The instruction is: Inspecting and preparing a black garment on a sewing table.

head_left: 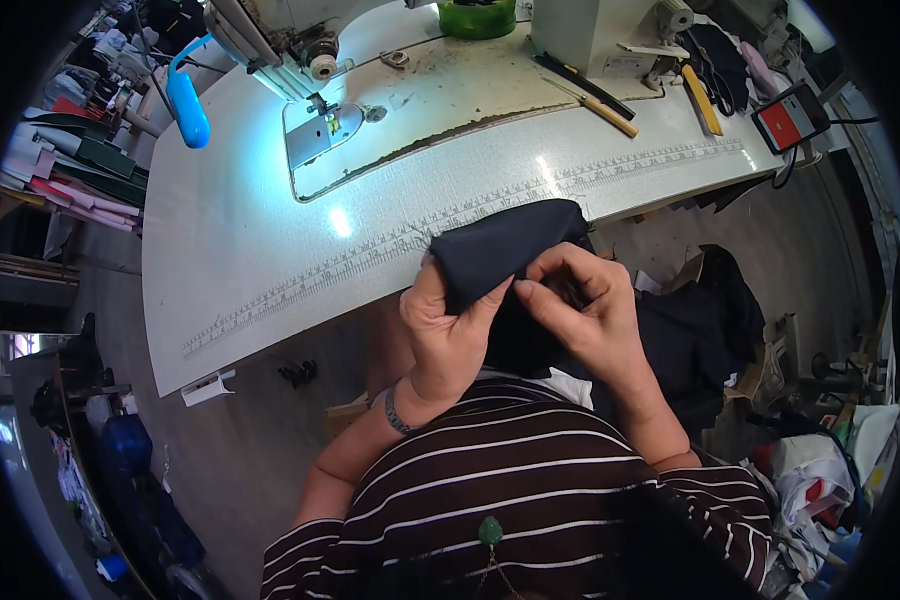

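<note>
A folded piece of dark navy fabric (505,245) is held up in front of me, at the near edge of the sewing table. My left hand (445,325) grips its left side, the thumb pressed on the near face and the other fingers behind it. My right hand (585,305) pinches at the cloth's lower edge with thumb and forefinger, close to the left thumb tip. What lies in that pinch, beyond the cloth edge, is too small to tell. More dark cloth hangs below the hands.
The sewing machine (320,65) stands at the back left, its needle area lit. A printed ruler strip (370,250) runs along the white table (210,230). An awl (610,115), a yellow cutter (703,100) and a red-and-black device (790,118) lie at the right. Dark garments (690,330) are heaped right of me.
</note>
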{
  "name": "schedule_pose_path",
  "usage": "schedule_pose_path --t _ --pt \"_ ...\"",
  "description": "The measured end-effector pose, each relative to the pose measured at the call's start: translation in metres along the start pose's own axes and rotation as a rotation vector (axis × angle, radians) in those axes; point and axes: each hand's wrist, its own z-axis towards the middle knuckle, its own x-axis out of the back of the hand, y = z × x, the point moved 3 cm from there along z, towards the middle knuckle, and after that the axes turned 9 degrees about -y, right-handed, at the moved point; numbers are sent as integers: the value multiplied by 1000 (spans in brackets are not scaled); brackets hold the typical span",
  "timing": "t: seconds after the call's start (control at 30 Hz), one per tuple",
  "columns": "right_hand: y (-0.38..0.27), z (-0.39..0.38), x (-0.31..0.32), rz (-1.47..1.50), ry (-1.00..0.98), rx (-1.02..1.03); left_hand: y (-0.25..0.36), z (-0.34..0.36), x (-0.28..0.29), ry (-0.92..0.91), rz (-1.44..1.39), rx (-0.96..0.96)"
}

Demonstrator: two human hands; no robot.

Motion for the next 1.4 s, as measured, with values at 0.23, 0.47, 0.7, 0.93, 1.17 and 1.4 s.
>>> schedule_pose_path --t 0.23,0.47,0.7,0.93,1.17,1.4 --pt "23 2 -3 621 71 -174 -1 -3 -7 87 -127 29" --pt "24 -3 -11 468 232 55 -8 4 -6 119 -269 122" --pt "29 -6 -12 72 297 224 -10 3 -6 64 -182 95" --pt "23 -7 -6 -264 307 364 -9 2 -7 57 -251 161" --pt "5 -15 -11 -680 172 633 -12 3 -7 36 -338 255" --pt "31 -11 4 -369 225 224 -10 5 -14 -59 -435 381"
